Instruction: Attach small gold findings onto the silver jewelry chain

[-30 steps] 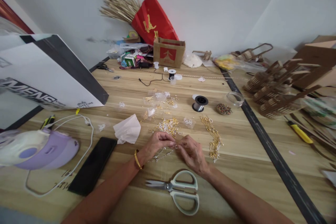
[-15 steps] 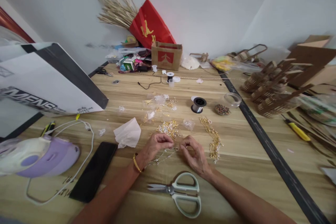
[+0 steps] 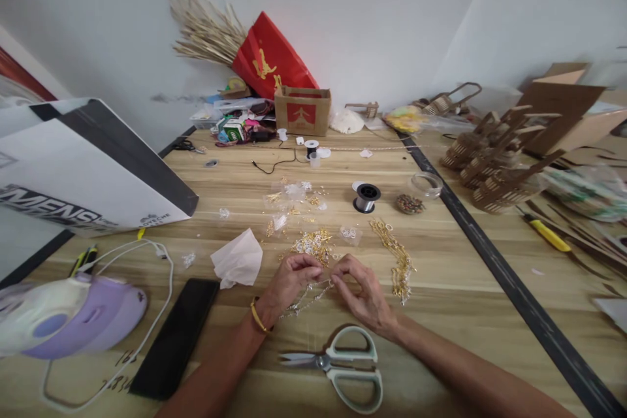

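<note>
My left hand (image 3: pixel 290 284), with a yellow bracelet on the wrist, pinches thumb against forefinger; whatever is between them is too small to make out. My right hand (image 3: pixel 363 292) is also closed in a pinch, its fingertips at the ring end of a thin silvery beaded chain (image 3: pixel 309 301). That chain trails down below my left palm, partly hidden by it. Just beyond the fingertips lies a pile of gold and silver beads (image 3: pixel 313 245). Gold chains (image 3: pixel 400 262) lie right of my right hand. Scissors with pale green handles (image 3: pixel 337 360) rest nearer to me.
A black phone (image 3: pixel 177 338), a tissue (image 3: pixel 238 258) and a purple-white device (image 3: pixel 98 317) stand or lie at left. Beyond the beads are a wire spool (image 3: pixel 366 197) and a jar of small beads (image 3: pixel 410 203). Small baskets (image 3: pixel 507 176) and a yellow-handled cutter (image 3: pixel 549 235) are at right.
My hands have come slightly closer together, and my right fingertips now meet the chain's ring end. The whole view has shifted a little.
</note>
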`<control>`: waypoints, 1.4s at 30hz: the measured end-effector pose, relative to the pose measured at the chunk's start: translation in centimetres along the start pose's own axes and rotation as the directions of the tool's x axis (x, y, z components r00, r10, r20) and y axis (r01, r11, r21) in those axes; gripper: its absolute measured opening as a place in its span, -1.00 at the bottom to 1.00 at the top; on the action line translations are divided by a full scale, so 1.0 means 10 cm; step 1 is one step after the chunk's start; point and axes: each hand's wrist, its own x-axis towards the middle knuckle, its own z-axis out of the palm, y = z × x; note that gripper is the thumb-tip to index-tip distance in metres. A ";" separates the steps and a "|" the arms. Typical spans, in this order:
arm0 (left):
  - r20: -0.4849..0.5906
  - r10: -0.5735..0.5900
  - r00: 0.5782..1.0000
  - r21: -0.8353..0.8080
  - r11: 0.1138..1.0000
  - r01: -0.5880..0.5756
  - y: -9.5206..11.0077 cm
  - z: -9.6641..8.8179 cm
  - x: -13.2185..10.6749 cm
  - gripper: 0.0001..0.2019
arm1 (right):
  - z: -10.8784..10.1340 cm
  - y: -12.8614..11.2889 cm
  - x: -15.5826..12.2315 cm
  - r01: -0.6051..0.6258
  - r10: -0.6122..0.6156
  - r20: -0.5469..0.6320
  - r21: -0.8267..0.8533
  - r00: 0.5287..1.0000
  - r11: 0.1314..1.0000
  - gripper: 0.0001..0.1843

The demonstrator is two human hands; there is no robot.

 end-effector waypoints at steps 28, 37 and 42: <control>-0.055 0.046 0.997 0.148 0.988 -0.038 -0.02 0.01 0.01 -0.77 | 0.09 0.14 -0.02 0.016 -0.017 -0.058 -0.011 0.998 1.000 -0.90; -0.013 0.041 0.999 0.138 0.990 -0.039 -0.06 -0.05 0.04 -0.81 | 0.07 0.14 -0.01 0.069 -0.071 -0.073 -0.031 0.995 0.997 -0.91; -0.001 -0.005 1.000 0.078 0.997 0.005 -0.06 -0.04 0.03 -0.78 | 0.07 0.15 -0.02 0.077 -0.080 -0.059 -0.047 0.995 0.996 -0.90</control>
